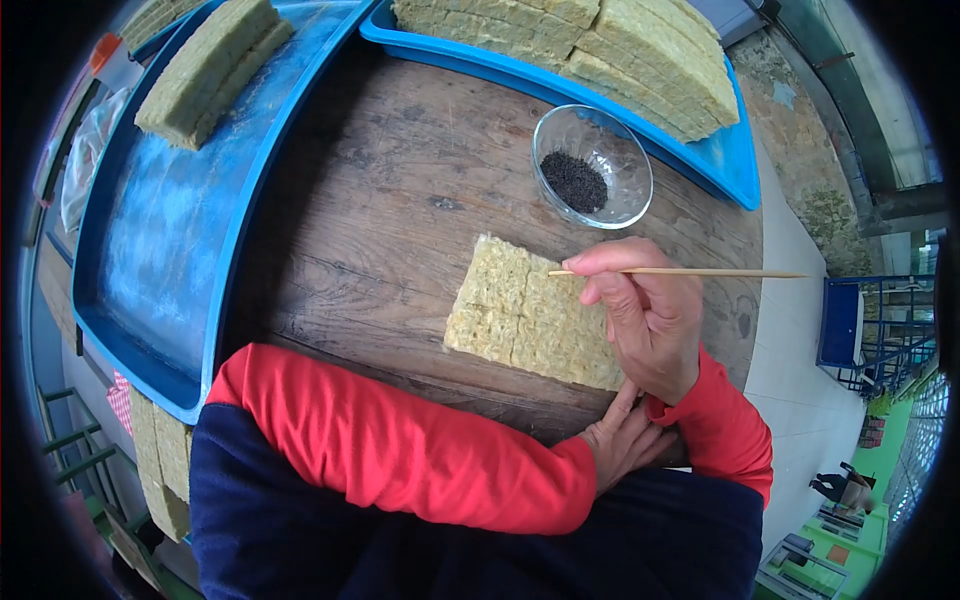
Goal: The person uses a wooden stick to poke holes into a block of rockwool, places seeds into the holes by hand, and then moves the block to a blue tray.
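A yellowish fibrous slab (500, 310), like rockwool and scored into squares, lies on the wooden table in front of me. My right hand (650, 315) pinches a thin wooden skewer (730, 272) between thumb and fingers. The skewer's blunt end is over the slab's upper part, while its pointed end sticks out to the right. My left hand (630, 440) reaches across below, fingers stretched out beside my right wrist, near the slab's lower right corner. Just above the slab stands a clear glass bowl (630, 165) with small black seed-like grains (573, 182) inside.
A blue tray (150, 260) on the left carries one fibrous block (210, 70). Another blue tray (740, 170) at the back holds several stacked blocks (650, 60). More blocks (160, 460) stand at lower left. A person (845, 487) is far off at right.
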The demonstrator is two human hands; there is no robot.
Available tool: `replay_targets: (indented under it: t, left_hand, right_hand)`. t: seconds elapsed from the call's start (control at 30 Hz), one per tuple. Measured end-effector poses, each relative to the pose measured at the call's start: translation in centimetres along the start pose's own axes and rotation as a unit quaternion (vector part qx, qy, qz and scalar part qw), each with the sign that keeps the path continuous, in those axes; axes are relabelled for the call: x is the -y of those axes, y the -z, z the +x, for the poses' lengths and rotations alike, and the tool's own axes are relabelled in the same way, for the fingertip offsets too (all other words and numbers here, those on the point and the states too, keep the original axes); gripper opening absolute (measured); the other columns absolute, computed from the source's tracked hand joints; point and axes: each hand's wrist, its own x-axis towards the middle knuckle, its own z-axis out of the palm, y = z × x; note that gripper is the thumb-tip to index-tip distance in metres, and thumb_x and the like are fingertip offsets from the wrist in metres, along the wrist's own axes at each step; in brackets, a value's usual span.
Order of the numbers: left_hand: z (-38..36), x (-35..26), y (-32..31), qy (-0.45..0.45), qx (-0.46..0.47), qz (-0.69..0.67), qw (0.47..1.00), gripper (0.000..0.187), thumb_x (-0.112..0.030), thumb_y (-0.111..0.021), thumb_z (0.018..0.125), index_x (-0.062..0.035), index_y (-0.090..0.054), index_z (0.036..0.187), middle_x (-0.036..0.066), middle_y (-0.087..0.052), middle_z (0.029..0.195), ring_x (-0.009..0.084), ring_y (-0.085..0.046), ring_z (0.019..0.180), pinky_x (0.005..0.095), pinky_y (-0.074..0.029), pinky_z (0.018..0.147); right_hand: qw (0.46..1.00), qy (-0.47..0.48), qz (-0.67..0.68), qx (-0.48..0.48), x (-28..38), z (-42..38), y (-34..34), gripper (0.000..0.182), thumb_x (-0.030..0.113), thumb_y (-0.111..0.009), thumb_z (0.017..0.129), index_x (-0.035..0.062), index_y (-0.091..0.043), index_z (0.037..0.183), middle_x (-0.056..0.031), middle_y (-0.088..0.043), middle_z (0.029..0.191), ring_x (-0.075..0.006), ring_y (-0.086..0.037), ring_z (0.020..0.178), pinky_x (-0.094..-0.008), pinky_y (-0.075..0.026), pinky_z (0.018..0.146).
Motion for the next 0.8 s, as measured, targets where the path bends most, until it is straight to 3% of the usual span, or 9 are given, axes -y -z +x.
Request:
replay_targets:
  t: [0.33, 0.4, 0.53, 0.63, 0.7, 0.8]
  left_hand:
    - [-0.1, -1.0, -1.5, 0.010, -0.013, -0.034, 0.999, 0.064, -0.045, -0.041, 0.089, -0.0248, -0.027, 0.149, 0.009, -0.024, 0.154, 0.0363, -0.021, 0.142, 0.0704, -0.009, 0.108]
    - [0.0, -0.6, -0.9, 0.003, -0.007, -0.027, 1.000, 0.064, -0.045, -0.040, 0.090, -0.0251, -0.027, 0.149, 0.009, -0.024, 0.154, 0.0363, -0.020, 0.142, 0.0704, -0.008, 0.108]
    - [0.1, -0.3, -0.3, 0.000, 0.006, -0.008, 1.000, 0.064, -0.045, -0.040, 0.090, -0.0256, -0.026, 0.149, 0.009, -0.024, 0.154, 0.0364, -0.020, 0.142, 0.0705, -0.009, 0.108]
    - [0.0, -0.6, -0.8, 0.009, -0.013, -0.019, 1.000, 0.065, -0.045, -0.041, 0.089, -0.0252, -0.027, 0.149, 0.008, -0.023, 0.154, 0.0366, -0.021, 0.141, 0.0701, -0.009, 0.109]
    - [0.0, -1.1, -1.4, 0.013, -0.018, -0.022, 1.000, 0.065, -0.046, -0.042, 0.089, -0.0249, -0.027, 0.149, 0.009, -0.023, 0.154, 0.0367, -0.021, 0.141, 0.0701, -0.010, 0.108]
    - [-0.1, -0.8, -1.1, 0.011, -0.018, -0.018, 1.000, 0.066, -0.046, -0.042, 0.088, -0.0247, -0.027, 0.149, 0.009, -0.023, 0.154, 0.0369, -0.022, 0.141, 0.0700, -0.010, 0.108]
  right_hand:
    - [1.000, 0.012, -0.011, -0.003, 0.0, 0.0, 0.0, 0.012, 0.003, -0.056, 0.091, 0.0032, -0.067, 0.096, -0.0069, -0.064, 0.080, -0.0147, -0.061, 0.062, -0.0257, -0.047, 0.055]
    - [1.000, 0.027, 0.002, 0.015, -0.1, -0.1, 0.3, 0.016, 0.010, -0.050, 0.098, 0.0000, -0.063, 0.100, -0.0103, -0.065, 0.093, -0.0087, -0.059, 0.065, -0.0185, -0.041, 0.046]
    - [0.999, 0.033, -0.009, 0.023, -0.3, -0.1, 0.3, 0.016, 0.011, -0.050, 0.098, 0.0004, -0.062, 0.101, -0.0109, -0.065, 0.093, -0.0078, -0.058, 0.065, -0.0173, -0.039, 0.043]
    - [0.999, 0.030, -0.010, 0.026, -0.1, -0.1, 0.3, 0.016, 0.011, -0.051, 0.098, 0.0004, -0.063, 0.101, -0.0103, -0.065, 0.093, -0.0080, -0.058, 0.065, -0.0177, -0.039, 0.044]
    - [1.000, -0.010, -0.014, 0.004, 0.2, -0.1, 0.1, 0.011, 0.004, -0.056, 0.091, 0.0039, -0.067, 0.096, -0.0069, -0.065, 0.082, -0.0147, -0.060, 0.061, -0.0261, -0.046, 0.054]
    - [1.000, 0.003, -0.013, 0.001, 0.1, 0.0, 0.0, 0.012, 0.003, -0.057, 0.090, 0.0050, -0.067, 0.096, -0.0068, -0.065, 0.082, -0.0158, -0.060, 0.061, -0.0269, -0.046, 0.054]
